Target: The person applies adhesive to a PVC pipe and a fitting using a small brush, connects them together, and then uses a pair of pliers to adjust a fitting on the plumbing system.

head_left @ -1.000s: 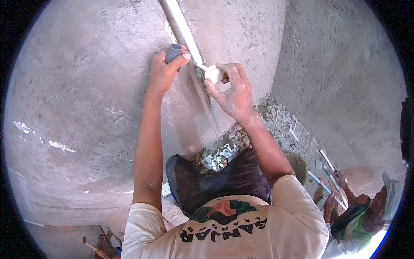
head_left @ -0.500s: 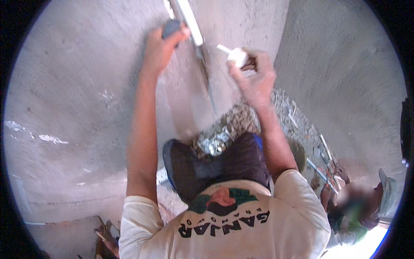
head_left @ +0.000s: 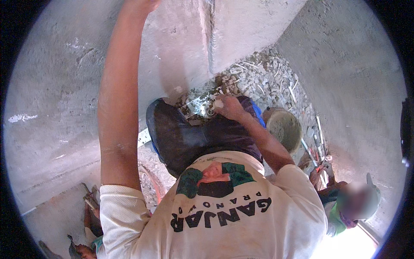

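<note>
My left arm reaches up the grey wall (head_left: 181,39), and only part of my left hand (head_left: 144,5) shows at the upper edge. Its fingers are cut off, so what it holds is out of sight. My right hand (head_left: 230,107) is low by my thighs, fingers curled round a small white round piece (head_left: 219,103). Just beside that hand lies a shiny, pale sheet or bag (head_left: 199,107) among rubble. A narrow vertical groove (head_left: 210,39) runs down the wall above it.
Rubble with pipe offcuts (head_left: 263,77) covers the floor ahead. A bucket (head_left: 284,129) of grey mix stands right of my thigh. Another wall (head_left: 345,86) rises at right. One person (head_left: 358,203) works at lower right with pipes; others are at lower left.
My right hand has dropped from the wall to beside the shiny sheet with the white piece. My left hand, which held a dark block, and the white pipe have moved out past the top.
</note>
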Tool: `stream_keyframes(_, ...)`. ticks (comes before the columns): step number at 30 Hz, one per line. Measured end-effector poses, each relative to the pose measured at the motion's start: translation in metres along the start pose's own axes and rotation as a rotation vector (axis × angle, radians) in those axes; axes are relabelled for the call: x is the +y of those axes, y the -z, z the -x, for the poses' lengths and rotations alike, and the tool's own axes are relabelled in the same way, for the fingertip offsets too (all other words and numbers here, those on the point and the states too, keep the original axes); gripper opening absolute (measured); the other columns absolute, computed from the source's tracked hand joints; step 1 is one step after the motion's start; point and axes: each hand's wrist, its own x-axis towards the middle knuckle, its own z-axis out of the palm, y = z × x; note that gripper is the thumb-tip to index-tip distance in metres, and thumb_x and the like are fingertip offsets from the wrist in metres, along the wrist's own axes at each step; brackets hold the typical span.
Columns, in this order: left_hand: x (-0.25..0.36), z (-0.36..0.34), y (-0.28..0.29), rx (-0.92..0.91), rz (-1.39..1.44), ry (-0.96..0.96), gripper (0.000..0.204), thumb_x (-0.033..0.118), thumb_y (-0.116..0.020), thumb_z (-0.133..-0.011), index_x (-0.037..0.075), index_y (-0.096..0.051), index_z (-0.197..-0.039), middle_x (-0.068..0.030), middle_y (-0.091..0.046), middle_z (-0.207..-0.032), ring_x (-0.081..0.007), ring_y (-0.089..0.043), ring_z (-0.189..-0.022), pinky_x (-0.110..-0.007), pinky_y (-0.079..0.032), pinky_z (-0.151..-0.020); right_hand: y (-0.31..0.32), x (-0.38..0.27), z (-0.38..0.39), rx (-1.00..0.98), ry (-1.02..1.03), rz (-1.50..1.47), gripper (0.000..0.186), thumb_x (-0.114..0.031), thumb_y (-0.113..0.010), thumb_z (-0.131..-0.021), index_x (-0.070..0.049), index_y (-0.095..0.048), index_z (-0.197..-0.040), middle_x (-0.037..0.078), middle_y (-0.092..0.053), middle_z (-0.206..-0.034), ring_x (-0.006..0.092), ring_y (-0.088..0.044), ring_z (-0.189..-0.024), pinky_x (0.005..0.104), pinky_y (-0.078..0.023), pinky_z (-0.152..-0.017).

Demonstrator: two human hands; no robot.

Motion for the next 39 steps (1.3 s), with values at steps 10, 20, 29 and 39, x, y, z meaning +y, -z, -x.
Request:
stream_keyframes(10,0.015,0.002,-0.006,0.131,-0.113,0.175,0.025,0.03,-0.067,-0.08,0.006,-0.059,-0.079,-0.0007,-0.053,-0.066,-0.0118,-0.049,-0.06,-0.027,-0.04,-0.058,-0.118,0.046,-0.031,-0.161,0.262,0.472,0.023,-0.013,-0.058,-0.079,-0.004,-0.063,-0.1,0.022,-0.061,-0.089,0.0395,-0.064,-0.089,0.0494,-0.053,-0.077)
stream_keyframes(20,-0.017,-0.007,0.005,-0.056,0.079,0.029,0.041,0.028,-0.063,-0.084,-0.003,-0.065,-0.111,-0.0025,-0.061,-0.086,-0.0098,-0.052,-0.071,-0.024,-0.037,-0.06,-0.147,0.076,-0.047,-0.11,0.35,0.214,0.02,-0.023,-0.059,-0.079,-0.007,-0.065,-0.091,0.013,-0.066,-0.081,0.0344,-0.065,-0.08,0.0458,-0.051,-0.078)
stream_keyframes(29,-0.006,-0.007,0.0,-0.028,0.075,0.098,0.04,0.028,-0.064,-0.082,0.0,-0.066,-0.111,-0.0031,-0.06,-0.085,-0.01,-0.052,-0.071,-0.025,-0.038,-0.061,-0.036,0.064,-0.023,0.029,-0.159,-0.053,0.043,-0.037,-0.074,-0.073,-0.006,-0.066,-0.102,0.016,-0.067,-0.09,0.0316,-0.065,-0.086,0.0426,-0.051,-0.08)
stream_keyframes(39,-0.002,-0.004,-0.005,0.1,0.16,0.125,0.028,0.018,-0.064,-0.081,0.0,-0.068,-0.102,0.0006,-0.056,-0.071,-0.0075,-0.047,-0.061,-0.023,-0.032,-0.053,0.231,-0.046,-0.011,0.467,-0.007,-0.894,0.025,-0.018,-0.066,-0.086,0.001,-0.066,-0.103,0.003,-0.064,-0.079,0.0091,-0.059,-0.071,0.0253,-0.049,-0.064)
